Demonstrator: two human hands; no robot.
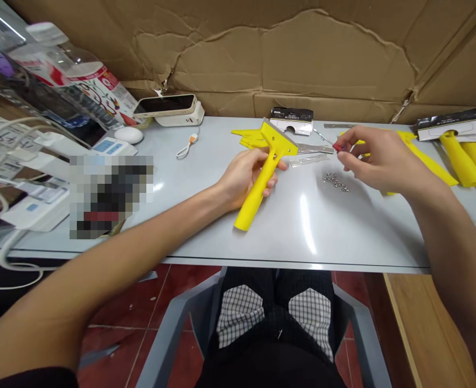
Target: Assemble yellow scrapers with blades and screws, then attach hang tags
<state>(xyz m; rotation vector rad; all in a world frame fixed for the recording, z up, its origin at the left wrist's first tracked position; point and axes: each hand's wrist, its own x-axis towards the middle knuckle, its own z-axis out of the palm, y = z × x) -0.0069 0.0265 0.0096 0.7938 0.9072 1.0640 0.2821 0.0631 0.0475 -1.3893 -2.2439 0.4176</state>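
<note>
My left hand (248,178) is wrapped round the handle of a yellow scraper (259,188), its wide head tilted up and away from me. Along the head's far edge runs a metal strip. Between finger and thumb, my right hand (377,156) pinches the red handle of a small screwdriver (337,146), whose thin shaft points away to the left. Just below that hand, a pile of small screws (335,182) lies on the table. Flat metal blades (313,149) lie between the hands. Behind the scraper head are yellow plastic pieces (248,137).
Small black-and-white boxes (292,119) stand against the cardboard at the back. More yellow scrapers (462,161) lie at the right. On the left are a phone (166,105), a white mouse (128,135), a plastic bottle (96,86) and a power strip with cables (40,210).
</note>
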